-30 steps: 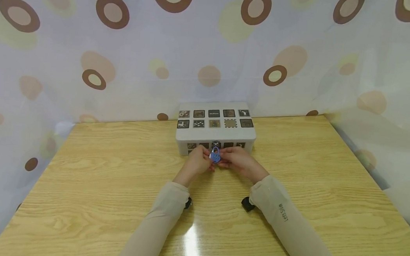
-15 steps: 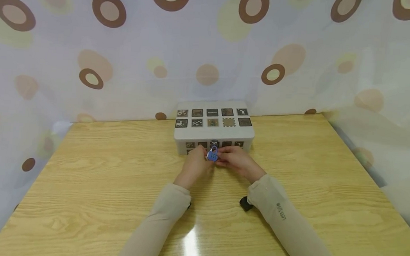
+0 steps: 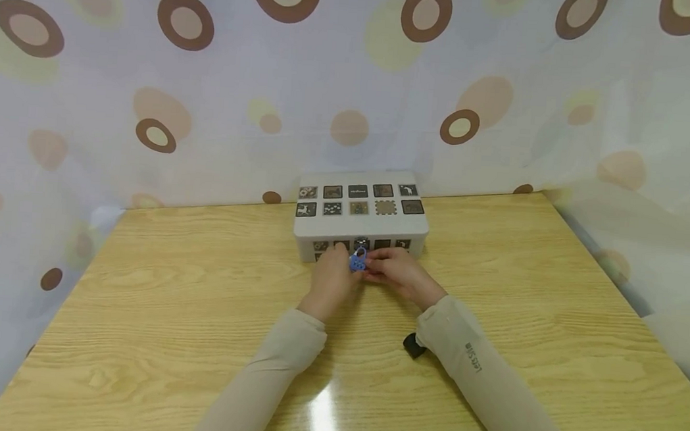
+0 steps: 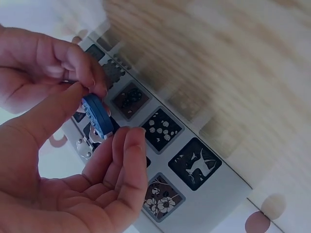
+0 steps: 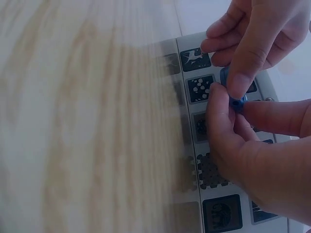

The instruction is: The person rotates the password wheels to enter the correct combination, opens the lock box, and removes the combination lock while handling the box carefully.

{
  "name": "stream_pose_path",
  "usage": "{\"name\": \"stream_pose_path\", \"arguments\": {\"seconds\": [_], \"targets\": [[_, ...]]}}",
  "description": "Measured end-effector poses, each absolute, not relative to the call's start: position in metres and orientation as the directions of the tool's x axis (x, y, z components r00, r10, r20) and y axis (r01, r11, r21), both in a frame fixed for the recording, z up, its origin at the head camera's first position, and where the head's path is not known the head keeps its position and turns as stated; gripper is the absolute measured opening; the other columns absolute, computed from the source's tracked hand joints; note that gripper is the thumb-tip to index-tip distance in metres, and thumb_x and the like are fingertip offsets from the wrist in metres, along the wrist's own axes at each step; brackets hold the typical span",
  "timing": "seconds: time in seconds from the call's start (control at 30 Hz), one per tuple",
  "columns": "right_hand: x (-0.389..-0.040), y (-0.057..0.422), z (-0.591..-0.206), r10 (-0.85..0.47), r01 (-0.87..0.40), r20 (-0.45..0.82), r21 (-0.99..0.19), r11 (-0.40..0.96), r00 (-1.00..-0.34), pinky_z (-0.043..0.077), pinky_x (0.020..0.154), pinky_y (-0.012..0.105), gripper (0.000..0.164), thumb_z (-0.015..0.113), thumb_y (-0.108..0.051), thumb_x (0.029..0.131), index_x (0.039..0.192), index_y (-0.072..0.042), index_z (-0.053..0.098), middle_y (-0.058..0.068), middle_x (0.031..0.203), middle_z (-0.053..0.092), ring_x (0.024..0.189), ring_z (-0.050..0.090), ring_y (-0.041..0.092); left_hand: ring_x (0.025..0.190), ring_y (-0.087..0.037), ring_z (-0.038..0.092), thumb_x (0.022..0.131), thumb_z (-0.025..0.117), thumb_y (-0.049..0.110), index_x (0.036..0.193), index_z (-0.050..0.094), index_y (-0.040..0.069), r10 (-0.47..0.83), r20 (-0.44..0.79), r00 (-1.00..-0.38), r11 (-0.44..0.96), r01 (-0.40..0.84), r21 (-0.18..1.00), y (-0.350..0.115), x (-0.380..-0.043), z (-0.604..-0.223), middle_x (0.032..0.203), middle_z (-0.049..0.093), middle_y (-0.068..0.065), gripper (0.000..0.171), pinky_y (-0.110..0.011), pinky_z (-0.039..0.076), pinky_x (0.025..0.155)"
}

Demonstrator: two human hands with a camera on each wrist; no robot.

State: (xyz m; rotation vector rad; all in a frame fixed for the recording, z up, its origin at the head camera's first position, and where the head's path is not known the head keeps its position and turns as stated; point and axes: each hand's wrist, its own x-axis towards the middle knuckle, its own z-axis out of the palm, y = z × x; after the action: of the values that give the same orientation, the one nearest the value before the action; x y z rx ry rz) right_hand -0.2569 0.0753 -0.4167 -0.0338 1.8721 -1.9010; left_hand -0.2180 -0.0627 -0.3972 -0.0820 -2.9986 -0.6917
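Observation:
A blue combination padlock (image 3: 357, 262) with a raised shackle stands upright in front of the metal latch (image 3: 362, 242) of a white box (image 3: 356, 226). My right hand (image 3: 403, 274) pinches the padlock from the right between thumb and forefinger. From the left, my left hand (image 3: 332, 277) holds the lock too; in the left wrist view, the thumb of that left hand (image 4: 73, 179) reaches one end of the padlock (image 4: 98, 116) and the bent forefinger lies by its other end. Number dials show on the padlock's face in the head view. The right wrist view has fingers covering most of the padlock (image 5: 236, 104).
Dark picture squares cover the box's lid and front. The box stands at the back of a wooden table (image 3: 167, 310), close to a hanging curtain (image 3: 223, 69) patterned with circles. A black wrist device (image 3: 414, 345) sits under the right sleeve (image 3: 478, 362).
My left hand has turned at the wrist, its back now more toward the head camera, and the padlock has tilted slightly. The right hand keeps its pinch; the box has not moved.

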Motion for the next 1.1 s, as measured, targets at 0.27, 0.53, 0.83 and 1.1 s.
{"name": "stream_pose_path", "arguments": {"seconds": [0.27, 0.53, 0.83, 1.1], "targets": [[-0.2559, 0.0754, -0.4164, -0.325, 0.308, -0.313, -0.949, 0.069, -0.892, 0.058, 0.078, 0.026, 0.034, 0.049, 0.005, 0.096, 0.126, 0.022, 0.046, 0.016, 0.099, 0.059, 0.072, 0.062, 0.009, 0.089, -0.031, 0.062, 0.084, 0.076, 0.029, 0.105, 0.056, -0.008, 0.035, 0.072, -0.997, 0.921, 0.06, 0.384, -0.0598, -0.2194, -0.3997, 0.097, 0.061, -0.019, 0.047, -0.041, 0.055, 0.077], [-0.2571, 0.0741, -0.4174, -0.322, 0.306, -0.313, -0.949, 0.072, -0.893, 0.057, 0.073, 0.022, 0.034, 0.049, 0.004, 0.096, 0.126, 0.022, 0.046, 0.015, 0.1, 0.06, 0.07, 0.062, 0.007, 0.083, -0.031, 0.063, 0.081, 0.076, 0.024, 0.099, 0.06, -0.007, 0.035, 0.078, -0.996, 0.92, 0.063, 0.387, -0.0618, -0.2222, -0.3975, 0.091, 0.063, -0.017, 0.04, -0.041, 0.055, 0.072], [-0.2572, 0.0741, -0.4177, -0.312, 0.307, -0.311, -0.95, 0.064, -0.898, 0.057, 0.071, 0.02, 0.034, 0.049, 0.005, 0.096, 0.125, 0.022, 0.046, 0.017, 0.101, 0.059, 0.07, 0.062, 0.007, 0.078, -0.031, 0.066, 0.078, 0.079, 0.023, 0.094, 0.064, -0.006, 0.007, 0.068, -0.998, 0.911, 0.034, 0.411, -0.0606, -0.2257, -0.3954, 0.086, 0.066, -0.016, 0.037, -0.039, 0.056, 0.063], [-0.256, 0.0733, -0.4152, -0.299, 0.318, -0.322, -0.946, 0.061, -0.898, 0.057, 0.073, 0.022, 0.034, 0.05, 0.005, 0.096, 0.125, 0.022, 0.046, 0.013, 0.097, 0.059, 0.069, 0.062, 0.007, 0.081, -0.033, 0.067, 0.077, 0.081, 0.022, 0.092, 0.064, -0.007, -0.004, 0.088, -0.996, 0.894, 0.036, 0.446, -0.0607, -0.2254, -0.3951, 0.086, 0.067, -0.019, 0.037, -0.04, 0.057, 0.065]]}}
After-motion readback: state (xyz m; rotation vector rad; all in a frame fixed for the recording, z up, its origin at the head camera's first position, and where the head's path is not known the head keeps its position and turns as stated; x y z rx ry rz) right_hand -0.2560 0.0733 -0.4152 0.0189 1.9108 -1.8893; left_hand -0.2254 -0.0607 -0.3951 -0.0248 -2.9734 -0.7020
